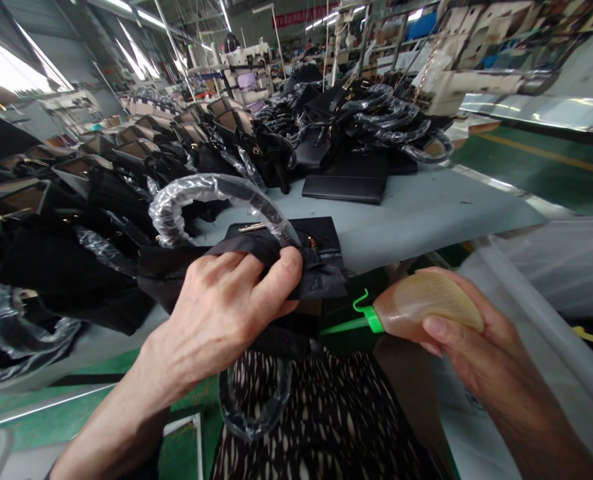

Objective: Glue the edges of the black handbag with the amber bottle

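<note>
My left hand (231, 303) is closed on the black fabric of a handbag (321, 277) at the table's front edge. One plastic-wrapped ring handle (216, 190) arches up behind the knuckles; another wrapped handle (256, 427) hangs down over my patterned clothing. Gold-coloured metal fittings show on the bag's far side. In my right hand (476, 333) is a squeeze bottle (411, 303) of amber contents, tilted on its side. Its green nozzle (346, 327) points left toward the underside of the bag, where dark folds hide whether the tip touches it. The fingertips of my left hand are partly hidden.
Rows of black handbags (101, 233) fill the table's left side. More wrapped handles and bags (366, 127) are piled at the back, beside a flat black piece (346, 187). A translucent plastic-covered bin (536, 287) stands at right. Sewing machines (249, 67) stand behind.
</note>
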Motion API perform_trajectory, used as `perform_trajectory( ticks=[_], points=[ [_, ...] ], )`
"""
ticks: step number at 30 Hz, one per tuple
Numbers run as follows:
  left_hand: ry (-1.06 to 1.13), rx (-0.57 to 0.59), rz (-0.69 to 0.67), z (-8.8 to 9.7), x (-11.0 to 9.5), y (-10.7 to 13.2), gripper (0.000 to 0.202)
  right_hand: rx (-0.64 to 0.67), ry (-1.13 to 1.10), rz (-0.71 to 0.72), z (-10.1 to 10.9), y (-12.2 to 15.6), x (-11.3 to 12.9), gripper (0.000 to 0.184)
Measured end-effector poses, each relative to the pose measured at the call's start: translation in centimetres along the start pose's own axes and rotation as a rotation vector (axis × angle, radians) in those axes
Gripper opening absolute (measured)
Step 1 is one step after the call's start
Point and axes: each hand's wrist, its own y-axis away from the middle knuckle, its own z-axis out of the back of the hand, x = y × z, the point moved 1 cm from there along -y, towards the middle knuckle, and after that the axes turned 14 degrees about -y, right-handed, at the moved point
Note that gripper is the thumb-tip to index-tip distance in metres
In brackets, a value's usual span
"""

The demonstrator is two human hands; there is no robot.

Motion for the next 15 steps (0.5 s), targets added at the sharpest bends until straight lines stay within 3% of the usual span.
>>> perform_trajectory(
  ticks=[6, 15],
  points=[
    [0.003, 0.010, 0.001, -0.1, 0.0, 0.1, 0.028, 0.062, -0.062, -0.021, 0.1, 0.5, -0.6, 0.056],
    [0.008, 0.003, 0.004, -0.2, 0.2, 0.3, 0.027, 0.043, -0.116, -0.053, -0.3, 1.3, -0.3, 0.051]
  ],
)
